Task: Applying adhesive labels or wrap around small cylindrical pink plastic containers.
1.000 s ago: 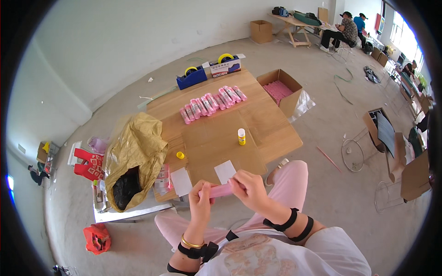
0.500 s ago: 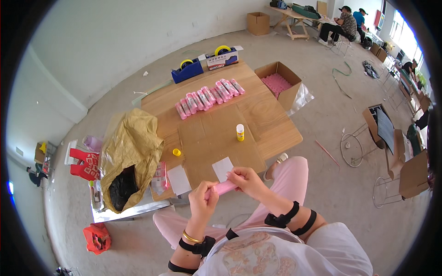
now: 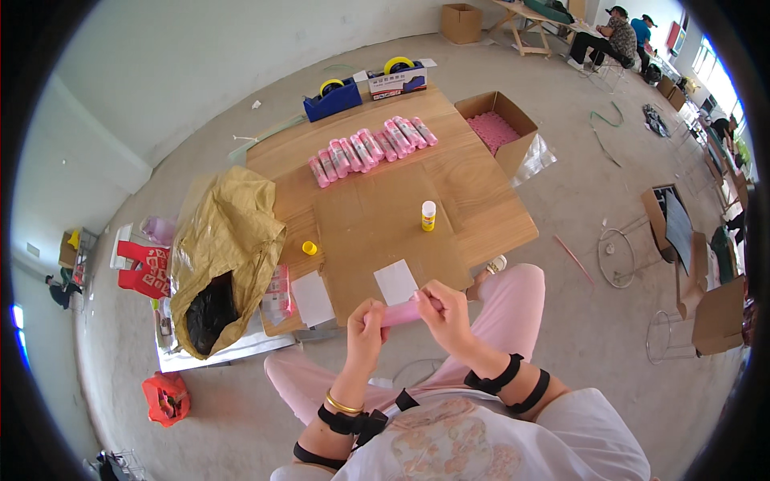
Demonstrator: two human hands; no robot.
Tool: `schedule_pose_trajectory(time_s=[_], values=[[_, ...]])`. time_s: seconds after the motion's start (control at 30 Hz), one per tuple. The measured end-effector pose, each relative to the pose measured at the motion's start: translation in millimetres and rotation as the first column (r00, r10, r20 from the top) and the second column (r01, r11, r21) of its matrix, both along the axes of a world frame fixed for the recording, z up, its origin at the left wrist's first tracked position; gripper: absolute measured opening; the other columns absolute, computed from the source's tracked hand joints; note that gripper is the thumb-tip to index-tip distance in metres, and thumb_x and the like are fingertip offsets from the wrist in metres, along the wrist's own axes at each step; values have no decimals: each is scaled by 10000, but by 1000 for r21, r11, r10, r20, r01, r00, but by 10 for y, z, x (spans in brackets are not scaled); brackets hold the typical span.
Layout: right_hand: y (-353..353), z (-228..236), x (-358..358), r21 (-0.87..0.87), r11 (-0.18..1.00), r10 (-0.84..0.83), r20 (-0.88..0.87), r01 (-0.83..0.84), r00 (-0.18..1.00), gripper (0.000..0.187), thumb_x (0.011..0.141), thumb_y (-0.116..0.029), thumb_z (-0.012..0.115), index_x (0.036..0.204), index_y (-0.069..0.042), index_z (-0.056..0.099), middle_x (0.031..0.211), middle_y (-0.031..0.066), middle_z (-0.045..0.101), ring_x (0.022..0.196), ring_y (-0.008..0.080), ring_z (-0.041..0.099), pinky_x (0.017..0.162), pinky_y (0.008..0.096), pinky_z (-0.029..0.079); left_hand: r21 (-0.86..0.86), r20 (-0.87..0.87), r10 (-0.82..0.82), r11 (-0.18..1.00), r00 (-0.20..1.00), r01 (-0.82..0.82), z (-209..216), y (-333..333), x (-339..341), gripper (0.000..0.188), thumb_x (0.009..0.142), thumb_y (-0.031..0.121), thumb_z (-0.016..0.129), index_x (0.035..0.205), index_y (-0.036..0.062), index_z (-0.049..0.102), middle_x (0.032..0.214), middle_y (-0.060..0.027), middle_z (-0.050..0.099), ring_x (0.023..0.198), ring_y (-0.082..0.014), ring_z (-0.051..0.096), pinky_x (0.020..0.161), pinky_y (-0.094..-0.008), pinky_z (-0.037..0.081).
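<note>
Pink roll (image 3: 401,312) — between both hands.

A bare grey concrete floor (image 3: 561,184) fills the room, meeting a plain pale wall (image 3: 200,56) that runs along the far side. A low wooden counter (image 3: 481,200) sits near the middle of the floor. In the far corner stands a closed cardboard box (image 3: 461,22) beside a light wooden trestle table (image 3: 525,24), where two people sit on chairs. Bright daylight comes through windows (image 3: 710,60) on the right. Flattened cardboard pieces (image 3: 718,317) and wire rings (image 3: 616,258) lie on the floor at the right.
</note>
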State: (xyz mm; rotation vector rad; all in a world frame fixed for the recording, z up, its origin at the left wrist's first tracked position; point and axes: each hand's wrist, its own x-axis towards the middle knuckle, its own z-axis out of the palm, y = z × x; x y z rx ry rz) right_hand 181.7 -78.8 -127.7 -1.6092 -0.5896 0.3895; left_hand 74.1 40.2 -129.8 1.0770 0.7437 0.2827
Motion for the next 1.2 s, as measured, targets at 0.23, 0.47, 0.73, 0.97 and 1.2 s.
schedule_pose_trajectory(time_s=[0.23, 0.47, 0.73, 0.97, 1.2], values=[[64, -93, 68, 7, 1000, 10, 80, -10, 997, 230, 897, -188, 568, 747, -15, 552, 555, -36, 430, 512, 56, 372, 469, 233, 312, 308, 11, 15, 951, 1000, -18, 29, 13, 65, 253, 943, 174, 474, 730, 43, 513, 583, 49, 419, 502, -24, 371, 437, -198, 289], [-37, -356, 252, 263, 955, 290, -742, -136, 605, 222, 907, -230, 579, 874, -13, 603, 741, 20, 584, 604, 98, 536, 590, 228, 459, 617, 19, -19, 787, 1000, 4, -264, 55, 58, 284, 960, 252, 450, 812, 36, 560, 625, 27, 485, 526, -34, 400, 455, -207, 311], [-549, -777, 626, 77, 995, -12, -580, 69, 814, 246, 881, -214, 621, 1017, -10, 611, 843, 45, 634, 693, 110, 605, 679, 243, 501, -137, -278, -166, 982, 946, 132, -898, 212, -37, 359, 935, 363, 484, 1045, 34, 578, 863, -69, 644, 635, -104, 557, 599, -234, 476], [-659, -695, 801, 66, 982, -105, -585, 177, 804, 247, 871, -210, 635, 1017, -12, 611, 833, 30, 632, 693, 97, 595, 678, 229, 487, -290, -279, -126, 956, 952, 42, -1119, 196, -12, 320, 858, 293, 633, 1034, 28, 600, 960, -86, 662, 811, -157, 638, 707, -263, 501], [-299, -897, 827, 153, 978, -25, -593, 144, 805, 257, 871, -228, 637, 1013, -15, 610, 879, 26, 623, 773, 94, 588, 710, 230, 473, -203, -358, -117, 978, 926, 45, -1094, 205, 24, 265, 859, 245, 633, 1016, 33, 608, 973, -91, 661, 809, -153, 643, 685, -252, 500]])
